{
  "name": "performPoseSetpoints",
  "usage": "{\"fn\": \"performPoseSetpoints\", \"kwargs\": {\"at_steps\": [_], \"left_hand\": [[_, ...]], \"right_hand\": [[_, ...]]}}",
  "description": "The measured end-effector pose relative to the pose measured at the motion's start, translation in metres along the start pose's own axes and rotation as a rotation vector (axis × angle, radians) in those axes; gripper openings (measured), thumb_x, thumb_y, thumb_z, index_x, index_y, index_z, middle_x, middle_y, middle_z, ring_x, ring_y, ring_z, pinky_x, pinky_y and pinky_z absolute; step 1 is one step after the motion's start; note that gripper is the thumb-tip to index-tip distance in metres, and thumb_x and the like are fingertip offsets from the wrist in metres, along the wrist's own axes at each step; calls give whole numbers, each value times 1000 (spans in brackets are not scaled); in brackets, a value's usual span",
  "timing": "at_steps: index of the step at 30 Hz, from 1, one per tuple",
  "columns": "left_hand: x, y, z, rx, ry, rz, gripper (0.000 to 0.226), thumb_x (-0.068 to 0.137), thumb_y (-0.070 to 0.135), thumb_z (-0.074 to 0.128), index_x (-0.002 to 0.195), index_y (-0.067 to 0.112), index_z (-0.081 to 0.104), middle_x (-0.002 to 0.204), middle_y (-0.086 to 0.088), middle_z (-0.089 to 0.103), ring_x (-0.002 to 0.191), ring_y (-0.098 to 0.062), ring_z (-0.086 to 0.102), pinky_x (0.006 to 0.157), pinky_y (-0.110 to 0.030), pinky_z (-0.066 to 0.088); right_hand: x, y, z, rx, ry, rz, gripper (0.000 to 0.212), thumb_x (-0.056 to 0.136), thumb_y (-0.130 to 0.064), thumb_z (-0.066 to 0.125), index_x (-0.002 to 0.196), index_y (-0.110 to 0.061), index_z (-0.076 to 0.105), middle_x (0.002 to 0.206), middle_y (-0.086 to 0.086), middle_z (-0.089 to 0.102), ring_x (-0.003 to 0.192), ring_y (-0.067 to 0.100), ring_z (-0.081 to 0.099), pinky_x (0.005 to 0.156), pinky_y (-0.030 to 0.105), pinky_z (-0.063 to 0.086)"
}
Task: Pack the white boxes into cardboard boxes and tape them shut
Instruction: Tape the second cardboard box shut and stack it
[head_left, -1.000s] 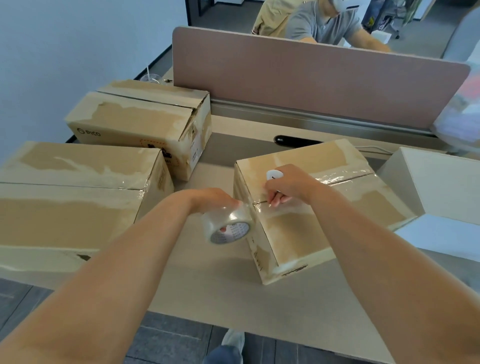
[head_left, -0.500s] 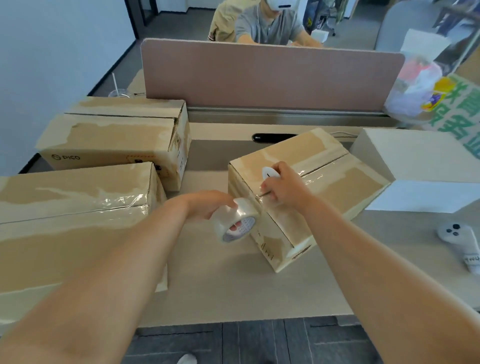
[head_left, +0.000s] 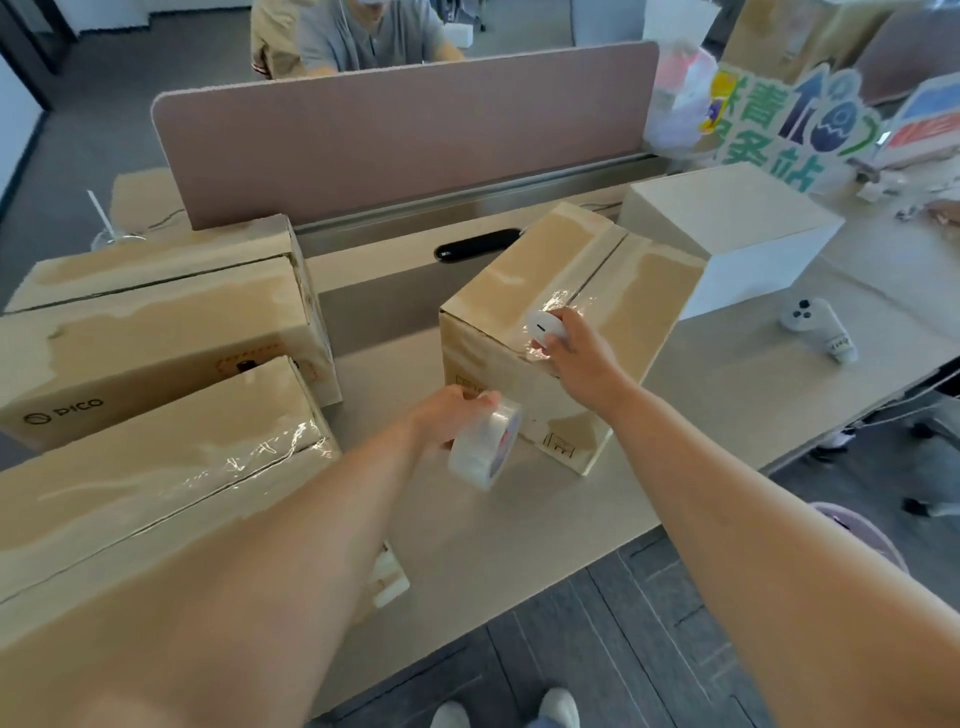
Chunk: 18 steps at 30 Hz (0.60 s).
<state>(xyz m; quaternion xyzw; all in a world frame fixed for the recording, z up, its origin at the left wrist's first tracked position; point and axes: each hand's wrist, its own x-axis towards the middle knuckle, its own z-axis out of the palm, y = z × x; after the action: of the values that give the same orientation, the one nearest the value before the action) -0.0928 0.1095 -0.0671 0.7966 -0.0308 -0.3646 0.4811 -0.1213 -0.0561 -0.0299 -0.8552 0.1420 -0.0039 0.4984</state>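
- Gripping a roll of clear tape, the left hand holds it low against the near end of the middle cardboard box, just above the surface.
- The right hand is closed around a small white round tool and presses it on the box's near top edge, where the shiny tape crosses the centre seam.
- This middle box stands skewed on the surface, flaps shut, with glossy tape wrinkled along the seam near the fingers.
- A white box sits just behind and to the right of it, touching or almost touching its far corner; I cannot tell which.
- On the left, two more cardboard boxes lie closed: the near left box with clear tape along its seam, and the far left box behind it, printed with a logo on its side.
- A white handheld controller lies on the surface to the right, well apart from the boxes.
- A pinkish divider panel rises along the far edge of the surface; a seated person in a grey shirt is partly visible beyond it.
- A colourful sign with green characters stands at the far right.
- The wearer's shoes show on the dark floor below the surface edge.
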Motion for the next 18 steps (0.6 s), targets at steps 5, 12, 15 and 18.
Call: {"fn": "performPoseSetpoints", "kwargs": {"at_steps": [5, 12, 15, 18], "left_hand": [[9, 1, 14, -1, 105, 43, 40, 92, 34, 53, 129, 22, 43, 114, 3, 51, 104, -17, 52, 79, -27, 43], [9, -5, 16, 153, 134, 62, 25, 93, 32, 51, 114, 18, 55, 104, 7, 51, 89, -11, 48, 57, -12, 35], [4, -5, 5, 56, 43, 7, 19, 91, 38, 54, 106, 28, 55, 104, 9, 55, 90, -11, 55, 74, -24, 46], [2, -7, -3, -20, -47, -5, 11, 89, 31, 60, 99, 30, 57, 108, 3, 57, 98, -15, 56, 83, -32, 46]], "right_hand": [[-8, 12, 2, -149, 28, -78, 27, 100, -14, 38, 125, -10, 48, 99, 4, 57, 86, 23, 50, 70, 26, 34], [-23, 25, 10, -422, 123, -271, 19, 94, -22, 53, 108, -9, 59, 85, 1, 49, 81, 23, 46, 74, 29, 32], [-28, 28, 13, -558, 124, -402, 15, 91, -20, 59, 96, -6, 61, 73, -4, 49, 74, 16, 41, 87, 36, 37], [-27, 28, 19, -657, 91, -387, 17, 92, -25, 55, 94, -8, 60, 72, -2, 51, 77, 19, 43, 98, 38, 31]]}}
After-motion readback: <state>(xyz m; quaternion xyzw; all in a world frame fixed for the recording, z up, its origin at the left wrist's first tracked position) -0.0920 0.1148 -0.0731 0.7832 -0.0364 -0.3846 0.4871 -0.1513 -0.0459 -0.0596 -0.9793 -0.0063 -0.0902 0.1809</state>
